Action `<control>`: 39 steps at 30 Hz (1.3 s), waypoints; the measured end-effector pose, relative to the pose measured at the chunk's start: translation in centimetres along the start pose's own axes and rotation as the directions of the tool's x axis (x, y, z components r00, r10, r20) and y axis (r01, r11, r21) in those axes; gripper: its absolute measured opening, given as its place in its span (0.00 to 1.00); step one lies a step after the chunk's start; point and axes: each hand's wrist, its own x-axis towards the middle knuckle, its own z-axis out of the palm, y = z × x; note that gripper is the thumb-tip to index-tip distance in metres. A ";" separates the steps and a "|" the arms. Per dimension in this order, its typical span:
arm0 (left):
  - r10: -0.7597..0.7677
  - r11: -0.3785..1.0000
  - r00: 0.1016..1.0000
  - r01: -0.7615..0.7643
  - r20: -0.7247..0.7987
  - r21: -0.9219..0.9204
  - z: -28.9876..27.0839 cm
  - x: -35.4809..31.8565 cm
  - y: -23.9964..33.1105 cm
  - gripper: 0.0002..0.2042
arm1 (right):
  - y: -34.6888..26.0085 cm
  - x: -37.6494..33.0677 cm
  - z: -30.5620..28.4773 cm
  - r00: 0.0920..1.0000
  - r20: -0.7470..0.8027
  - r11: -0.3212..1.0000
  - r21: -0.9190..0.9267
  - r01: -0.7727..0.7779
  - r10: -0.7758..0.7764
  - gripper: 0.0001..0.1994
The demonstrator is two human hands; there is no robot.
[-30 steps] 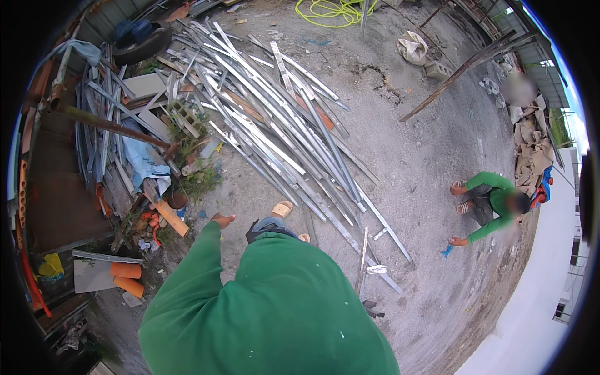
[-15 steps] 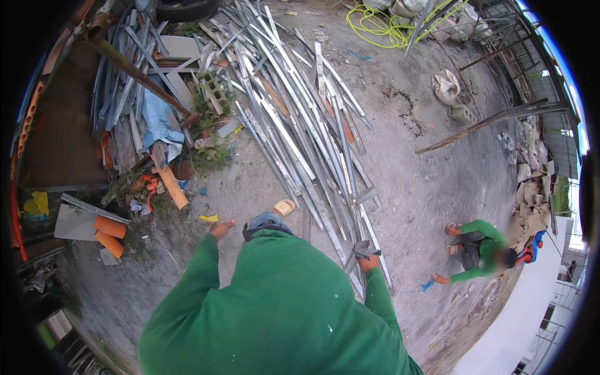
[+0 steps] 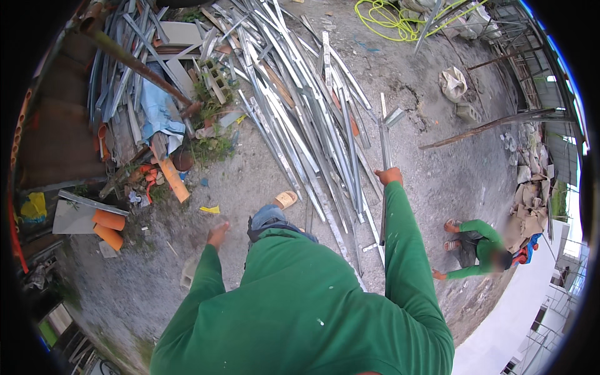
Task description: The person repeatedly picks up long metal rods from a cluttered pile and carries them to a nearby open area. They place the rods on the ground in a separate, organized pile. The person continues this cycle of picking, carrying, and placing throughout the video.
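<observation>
My right hand (image 3: 389, 176) is closed around a long thin metal stud (image 3: 384, 140), which points away from me along the right edge of the metal pile. A short bent metal piece (image 3: 394, 117) shows at the stud's far end; whether it is attached I cannot tell. Loosely held out over the ground, my left hand (image 3: 217, 235) has nothing visible in it, its fingers slightly apart. Just beyond it a yellow scrap (image 3: 210, 209) lies on the ground. The pile of long silvery metal studs (image 3: 312, 134) stretches ahead of me.
To the right a co-worker in green (image 3: 481, 250) crouches near cardboard (image 3: 528, 200). A wooden pole (image 3: 484, 130) slants over the ground at the far right. Orange pipe pieces (image 3: 109, 220), a blue sheet (image 3: 156, 109) and concrete blocks (image 3: 217, 84) lie left. A yellow-green hose (image 3: 387, 25) is coiled far off.
My right hand has moved forward and right, swinging the metal stud out beside the pile. The left hand has dropped slightly closer to me. The co-worker's near hand has drawn in.
</observation>
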 end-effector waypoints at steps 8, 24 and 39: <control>0.044 0.999 0.999 -0.044 -0.015 0.005 1.0 -2.4 0.4 0.21 | 25.6 -9.6 16.3 0.961 0.236 0.990 -0.032 -0.137 0.141 0.27; 0.222 0.917 0.975 -0.209 0.001 0.339 1.2 -5.7 -5.5 0.22 | 29.9 -15.8 15.5 0.952 0.287 0.993 -0.091 -0.080 0.103 0.24; 0.037 0.908 0.940 -0.173 -0.338 -0.381 0.1 -29.3 -24.6 0.34 | 13.6 -3.1 24.9 0.360 0.687 0.217 -0.289 0.932 -0.631 0.33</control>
